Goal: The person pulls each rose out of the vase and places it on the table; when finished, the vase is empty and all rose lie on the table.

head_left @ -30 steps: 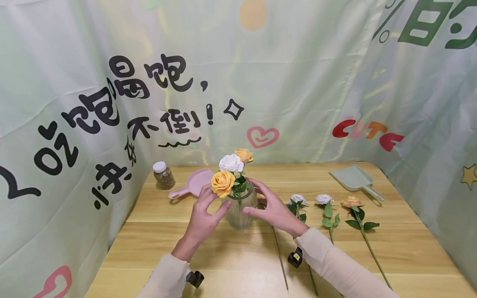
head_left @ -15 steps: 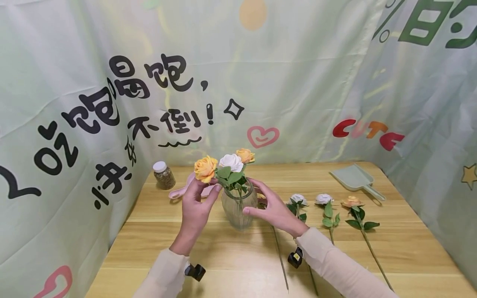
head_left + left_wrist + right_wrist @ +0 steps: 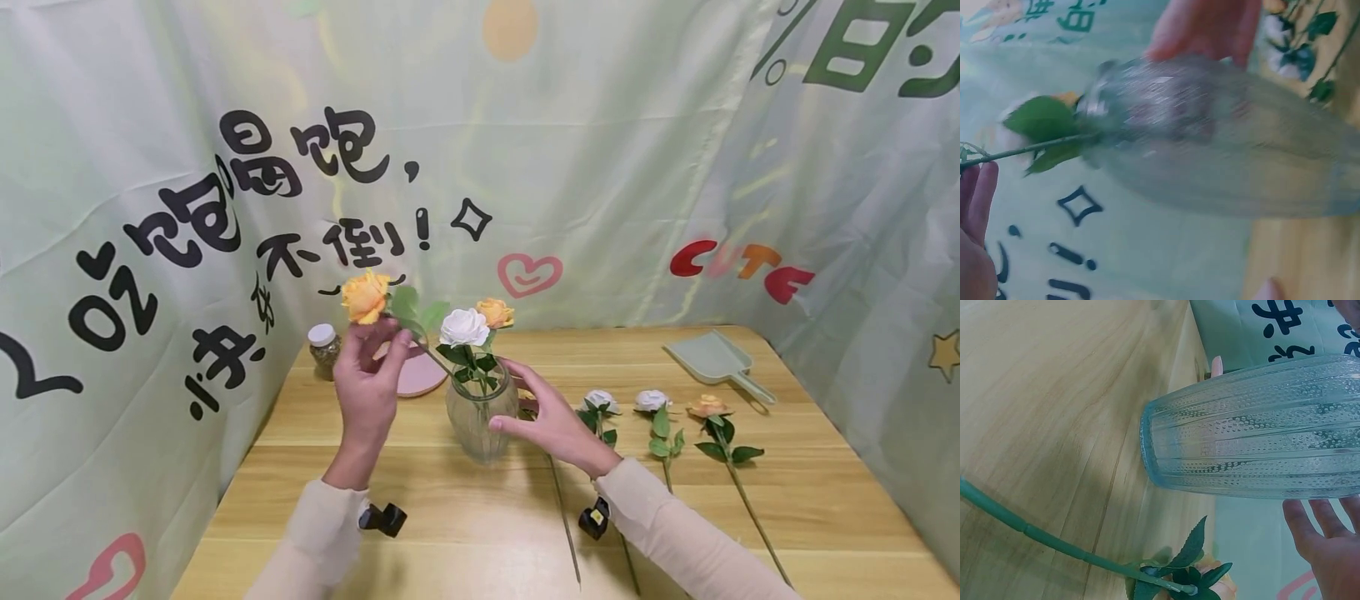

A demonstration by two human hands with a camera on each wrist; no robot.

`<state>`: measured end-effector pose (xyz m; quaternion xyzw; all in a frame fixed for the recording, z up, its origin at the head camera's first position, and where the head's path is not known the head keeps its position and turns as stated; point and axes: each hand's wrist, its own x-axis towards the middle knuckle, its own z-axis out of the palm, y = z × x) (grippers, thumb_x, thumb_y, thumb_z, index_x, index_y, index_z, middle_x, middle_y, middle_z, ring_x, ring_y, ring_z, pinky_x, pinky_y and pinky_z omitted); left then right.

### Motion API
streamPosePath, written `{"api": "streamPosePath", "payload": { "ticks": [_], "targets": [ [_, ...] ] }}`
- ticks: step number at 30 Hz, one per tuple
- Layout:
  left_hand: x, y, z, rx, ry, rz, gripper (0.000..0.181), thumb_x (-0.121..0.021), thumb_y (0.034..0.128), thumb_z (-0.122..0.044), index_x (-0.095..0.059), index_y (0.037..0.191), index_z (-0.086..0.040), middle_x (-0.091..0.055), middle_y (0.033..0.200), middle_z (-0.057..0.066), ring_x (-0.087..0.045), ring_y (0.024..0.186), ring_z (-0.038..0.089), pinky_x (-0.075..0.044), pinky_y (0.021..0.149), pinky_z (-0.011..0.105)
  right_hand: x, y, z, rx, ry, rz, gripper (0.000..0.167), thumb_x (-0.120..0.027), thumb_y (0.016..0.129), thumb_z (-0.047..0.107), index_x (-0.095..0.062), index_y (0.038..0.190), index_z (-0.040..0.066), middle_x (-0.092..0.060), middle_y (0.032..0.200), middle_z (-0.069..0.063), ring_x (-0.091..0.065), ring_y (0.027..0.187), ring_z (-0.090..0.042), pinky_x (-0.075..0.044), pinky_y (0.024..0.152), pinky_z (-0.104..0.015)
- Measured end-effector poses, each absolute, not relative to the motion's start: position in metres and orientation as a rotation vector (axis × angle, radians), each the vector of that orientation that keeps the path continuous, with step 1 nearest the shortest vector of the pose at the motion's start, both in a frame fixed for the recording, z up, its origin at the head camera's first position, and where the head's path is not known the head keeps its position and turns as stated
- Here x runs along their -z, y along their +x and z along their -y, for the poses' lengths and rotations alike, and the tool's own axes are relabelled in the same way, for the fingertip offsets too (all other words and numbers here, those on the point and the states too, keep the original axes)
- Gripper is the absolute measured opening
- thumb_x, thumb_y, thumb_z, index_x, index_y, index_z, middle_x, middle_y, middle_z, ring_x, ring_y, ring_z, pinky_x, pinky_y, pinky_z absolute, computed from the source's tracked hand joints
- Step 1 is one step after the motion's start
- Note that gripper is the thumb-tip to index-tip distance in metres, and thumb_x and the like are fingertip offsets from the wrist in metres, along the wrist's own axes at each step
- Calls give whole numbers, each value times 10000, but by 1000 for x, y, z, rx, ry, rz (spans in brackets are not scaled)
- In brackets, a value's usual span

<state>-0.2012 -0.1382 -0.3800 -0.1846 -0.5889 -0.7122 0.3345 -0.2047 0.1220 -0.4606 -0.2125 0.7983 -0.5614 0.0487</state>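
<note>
A ribbed glass vase (image 3: 483, 425) stands upright on the table, holding a white rose (image 3: 463, 327) and an orange rose (image 3: 496, 313) at the back. My left hand (image 3: 367, 392) pinches the stem of another orange rose (image 3: 365, 297) just below its bloom, up and left of the vase; its stem slants down to the vase mouth. In the left wrist view that green stem (image 3: 1035, 147) runs into the vase neck. My right hand (image 3: 551, 417) rests around the vase's right side, fingers behind and thumb in front; in the right wrist view its fingers (image 3: 1310, 531) touch the glass.
Right of the vase lie several roses, among them a white rose (image 3: 652, 402) and an orange rose (image 3: 708, 407). A green dustpan (image 3: 708, 358) lies at the back right. Behind my left hand are a pink dustpan (image 3: 422, 375) and a white-lidded jar (image 3: 322, 346).
My left hand has moved up and left from the vase mouth, carrying the orange rose, whose stem now shows above the rim. The right hand and the vase have stayed in place.
</note>
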Motion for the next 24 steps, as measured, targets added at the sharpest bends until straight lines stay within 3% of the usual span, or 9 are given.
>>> {"api": "streamPosePath", "payload": {
  "ticks": [6,13,20,24],
  "targets": [
    [344,-208,168,1885,-489,1363,214,-659,975,159,-662,1156,45,-703,1158,101,-784,1007,216,-711,776,407,460,-204,-122,1718,-648,-2427,896,-864,959,371,-352,1694,340,-388,1743,-4,-414,1583,-334,-429,1285,-621],
    [324,-207,210,1871,-436,1281,244,-704,964,136,-687,1194,56,-694,1141,169,-784,865,232,-703,694,380,459,-204,-122,1715,-661,-2421,882,-855,968,379,-354,1693,341,-399,1738,5,-420,1585,-309,-451,1283,-583],
    [366,-203,231,1863,-307,1904,283,-722,1009,46,-660,1285,26,-696,1289,41,-746,910,132,-708,750,306,458,-204,-123,1709,-665,-2426,894,-861,963,376,-351,1696,335,-398,1738,-9,-416,1585,-324,-448,1279,-601],
    [403,-204,232,1825,-310,2262,335,-718,1043,-46,-605,1346,42,-680,1337,129,-761,934,154,-718,790,345,459,-204,-122,1703,-675,-2427,897,-860,963,382,-348,1698,330,-393,1743,-7,-414,1589,-320,-449,1278,-604]
  ]
}}
